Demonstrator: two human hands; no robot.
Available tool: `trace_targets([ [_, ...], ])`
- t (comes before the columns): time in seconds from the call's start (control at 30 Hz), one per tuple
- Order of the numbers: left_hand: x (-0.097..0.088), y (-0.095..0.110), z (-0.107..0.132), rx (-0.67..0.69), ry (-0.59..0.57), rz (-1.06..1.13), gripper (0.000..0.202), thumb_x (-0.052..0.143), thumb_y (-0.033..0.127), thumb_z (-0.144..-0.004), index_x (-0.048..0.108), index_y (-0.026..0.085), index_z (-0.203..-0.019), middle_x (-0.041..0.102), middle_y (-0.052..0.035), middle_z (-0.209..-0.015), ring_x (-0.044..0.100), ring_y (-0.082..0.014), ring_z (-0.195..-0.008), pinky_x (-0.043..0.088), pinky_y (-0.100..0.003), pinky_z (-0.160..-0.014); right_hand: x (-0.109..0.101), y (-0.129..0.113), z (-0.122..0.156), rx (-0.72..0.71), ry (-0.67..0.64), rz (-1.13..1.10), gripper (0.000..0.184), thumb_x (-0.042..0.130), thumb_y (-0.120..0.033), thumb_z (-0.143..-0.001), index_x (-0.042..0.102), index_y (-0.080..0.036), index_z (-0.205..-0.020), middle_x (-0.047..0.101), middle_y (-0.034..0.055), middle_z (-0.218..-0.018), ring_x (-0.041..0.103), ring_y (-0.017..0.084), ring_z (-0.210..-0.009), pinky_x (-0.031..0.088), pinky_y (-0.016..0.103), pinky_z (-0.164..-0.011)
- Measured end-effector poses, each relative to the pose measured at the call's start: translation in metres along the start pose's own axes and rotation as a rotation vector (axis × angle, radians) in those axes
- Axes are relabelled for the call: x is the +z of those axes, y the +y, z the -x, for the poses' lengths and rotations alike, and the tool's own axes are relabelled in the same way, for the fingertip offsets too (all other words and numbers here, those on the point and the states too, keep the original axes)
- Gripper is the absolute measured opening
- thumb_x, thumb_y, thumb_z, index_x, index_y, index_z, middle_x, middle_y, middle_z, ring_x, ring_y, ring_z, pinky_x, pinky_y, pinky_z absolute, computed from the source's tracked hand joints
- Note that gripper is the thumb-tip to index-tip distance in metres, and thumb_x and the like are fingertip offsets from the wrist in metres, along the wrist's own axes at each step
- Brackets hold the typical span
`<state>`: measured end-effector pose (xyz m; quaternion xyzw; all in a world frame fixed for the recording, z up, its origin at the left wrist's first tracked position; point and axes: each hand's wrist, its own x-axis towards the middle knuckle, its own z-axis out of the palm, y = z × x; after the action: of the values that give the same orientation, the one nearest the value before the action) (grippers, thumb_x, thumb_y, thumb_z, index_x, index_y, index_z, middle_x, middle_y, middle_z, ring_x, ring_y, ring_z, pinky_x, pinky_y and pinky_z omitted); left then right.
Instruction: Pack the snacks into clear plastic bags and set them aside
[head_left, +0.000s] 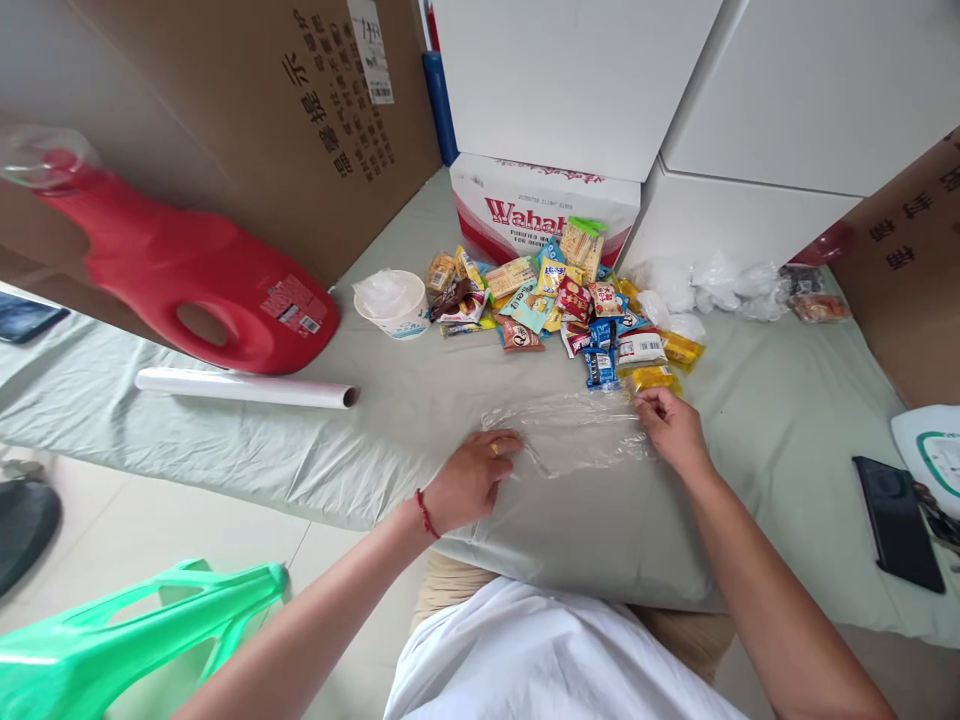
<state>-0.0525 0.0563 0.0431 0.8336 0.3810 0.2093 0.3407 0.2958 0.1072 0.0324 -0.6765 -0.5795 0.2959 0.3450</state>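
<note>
A crumpled sheet of clear plastic film (581,435) lies spread on the pale green cloth between my two hands. My left hand (472,475), with a ring and a red cord bracelet, has its fingers bent and closed on the film's left end. At the right end, my right hand (671,425) pinches the film's edge between thumb and fingers. Just beyond the film is a heap of small wrapped snacks (555,290). A yellow-wrapped snack (651,380) lies right by my right fingertips.
Left of the snacks stand a paper tub (394,305) with clear plastic in it, a white roll (247,388) and a red jug (217,270). Behind is a white-and-red carton (517,200). Clear bags (720,285) and a black phone (896,520) lie right. A green stool (150,630) stands below.
</note>
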Motion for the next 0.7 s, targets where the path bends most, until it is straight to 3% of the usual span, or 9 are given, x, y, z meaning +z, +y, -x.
trace_targets([
  [0.13, 0.004, -0.004, 0.010, -0.030, 0.087, 0.213, 0.017, 0.062, 0.014, -0.077, 0.063, 0.025, -0.064, 0.072, -0.0074, -0.122, 0.054, -0.0317, -0.134, 0.039, -0.051, -0.116, -0.014, 0.012, 0.018, 0.074, -0.033, 0.045, 0.030, 0.063, -0.052, -0.086, 0.068, -0.023, -0.089, 0.069, 0.0017, -0.072, 0.060, 0.019, -0.065, 0.045, 0.030, -0.064],
  [0.27, 0.017, 0.000, 0.004, -0.132, 0.210, 0.200, 0.027, 0.074, 0.028, -0.079, 0.056, 0.024, -0.059, 0.073, -0.0082, -0.109, 0.052, -0.0333, -0.134, 0.030, -0.055, -0.121, -0.022, 0.021, 0.035, 0.122, -0.023, 0.063, 0.032, 0.063, -0.053, -0.087, 0.069, -0.022, -0.092, 0.071, 0.0025, -0.076, 0.063, 0.019, -0.068, 0.047, 0.031, -0.067],
  [0.4, 0.021, -0.001, 0.003, -0.147, 0.160, 0.099, 0.027, 0.073, 0.023, -0.076, 0.049, 0.022, -0.062, 0.069, -0.0087, -0.123, 0.046, -0.0336, -0.142, 0.017, -0.059, -0.124, -0.033, 0.025, 0.044, 0.094, -0.027, 0.220, 0.031, 0.059, -0.050, -0.089, 0.069, -0.022, -0.094, 0.071, 0.0042, -0.079, 0.062, 0.020, -0.067, 0.049, 0.034, -0.069],
  [0.47, 0.018, -0.003, 0.005, -0.148, 0.129, 0.094, 0.019, 0.069, 0.019, -0.076, 0.052, 0.023, -0.069, 0.067, -0.0096, -0.129, 0.047, -0.0323, -0.142, 0.017, -0.058, -0.125, -0.038, 0.016, 0.048, -0.009, 0.047, 0.390, 0.029, 0.059, -0.046, -0.090, 0.070, -0.021, -0.100, 0.071, 0.0087, -0.095, 0.061, 0.022, -0.071, 0.050, 0.039, -0.073],
  [0.57, 0.013, -0.005, 0.007, -0.142, 0.093, 0.129, 0.017, 0.069, 0.017, -0.073, 0.053, 0.024, -0.078, 0.066, -0.0106, -0.132, 0.049, -0.0315, -0.141, 0.015, -0.057, -0.126, -0.032, -0.017, 0.058, -0.303, 0.201, 0.478, 0.025, 0.057, -0.038, -0.095, 0.070, -0.023, -0.110, 0.067, 0.0127, -0.113, 0.062, 0.025, -0.087, 0.051, 0.044, -0.085],
  [0.63, 0.012, -0.005, 0.008, -0.132, 0.081, 0.137, 0.020, 0.069, 0.016, -0.072, 0.053, 0.024, -0.081, 0.066, -0.0115, -0.134, 0.048, -0.0323, -0.142, 0.012, -0.058, -0.126, -0.015, -0.044, 0.069, -0.528, 0.099, 0.388, 0.017, 0.057, -0.031, -0.098, 0.069, -0.025, -0.109, 0.068, 0.0102, -0.105, 0.061, 0.026, -0.095, 0.050, 0.042, -0.089],
  [0.7, 0.011, -0.006, 0.009, -0.119, 0.077, 0.125, 0.023, 0.068, 0.016, -0.071, 0.052, 0.024, -0.085, 0.065, -0.0128, -0.136, 0.047, -0.0327, -0.143, 0.011, -0.058, -0.127, 0.010, -0.065, 0.081, -0.712, -0.187, 0.305, 0.015, 0.060, -0.027, -0.098, 0.069, -0.027, -0.110, 0.069, 0.0081, -0.101, 0.060, 0.025, -0.096, 0.050, 0.041, -0.088],
])
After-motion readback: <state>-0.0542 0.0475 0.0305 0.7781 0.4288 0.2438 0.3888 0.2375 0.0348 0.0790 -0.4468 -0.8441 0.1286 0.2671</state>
